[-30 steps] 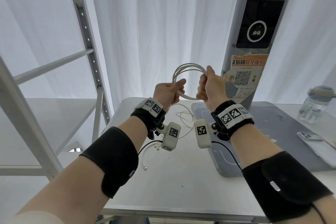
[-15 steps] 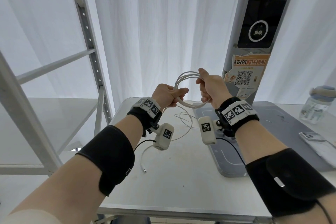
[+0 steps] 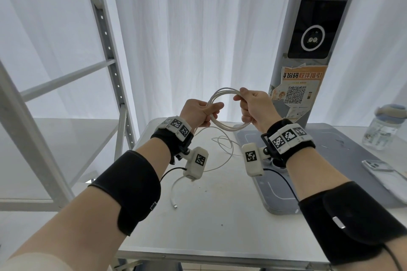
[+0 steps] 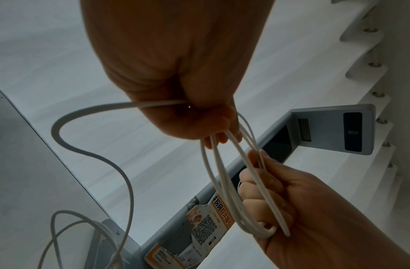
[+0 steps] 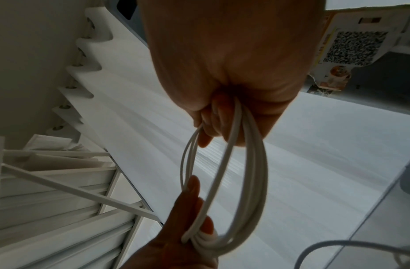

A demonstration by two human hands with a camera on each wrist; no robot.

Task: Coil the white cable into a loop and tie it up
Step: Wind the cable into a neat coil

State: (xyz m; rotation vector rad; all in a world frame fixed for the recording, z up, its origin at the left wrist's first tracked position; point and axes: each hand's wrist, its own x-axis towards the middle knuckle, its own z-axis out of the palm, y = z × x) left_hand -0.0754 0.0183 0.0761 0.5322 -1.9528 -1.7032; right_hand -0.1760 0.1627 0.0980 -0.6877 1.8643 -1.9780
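The white cable (image 3: 222, 92) is wound into several turns, held up in the air above the table (image 3: 211, 215). My left hand (image 3: 199, 112) grips the left side of the coil (image 4: 222, 163). My right hand (image 3: 253, 105) grips the right side, its fingers curled round the turns (image 5: 236, 163). The coil stretches between the two hands. A loose tail (image 3: 224, 143) drops from the left hand and lies in slack curves on the table. Its plug end (image 3: 175, 205) rests near the table's middle, below the left wrist.
A grey mat (image 3: 319, 160) covers the table's right half, with a phone (image 3: 378, 166) and a clear water bottle (image 3: 383, 127) at the far right. A grey kiosk post (image 3: 308, 50) with a QR poster stands behind. A metal shelf frame (image 3: 105, 39) rises at left.
Both hands have come down a little and drawn apart, so the coil is stretched wider between them. The right hand has shifted its hold on the coil's right side.
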